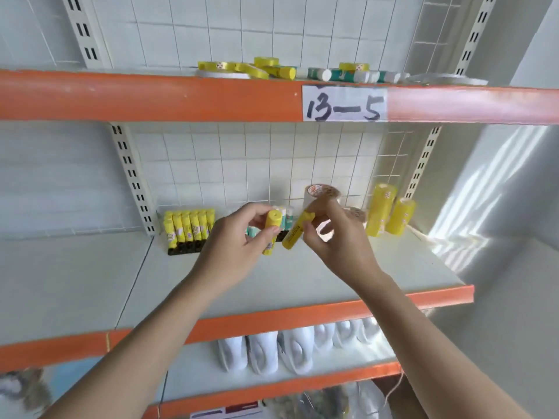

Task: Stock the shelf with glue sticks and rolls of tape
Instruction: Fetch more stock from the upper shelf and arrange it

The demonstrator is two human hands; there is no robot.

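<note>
Left hand [239, 234]: my fingers pinch a glue stick [270, 234], upright.
Right hand [332, 237]: holds a second stick [292, 235], tilted toward 1 o'clock.
Row [189, 228]: stands at 9 o'clock on the shelf [302, 273].
Advice: I'd stand both flush beside the row, caps up.

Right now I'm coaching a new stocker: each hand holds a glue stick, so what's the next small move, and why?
Probably stand the left hand's glue stick beside the upright row at the shelf's back. That row is neat, and shelf beside it looks bare; the right hand's stick can follow.
</note>
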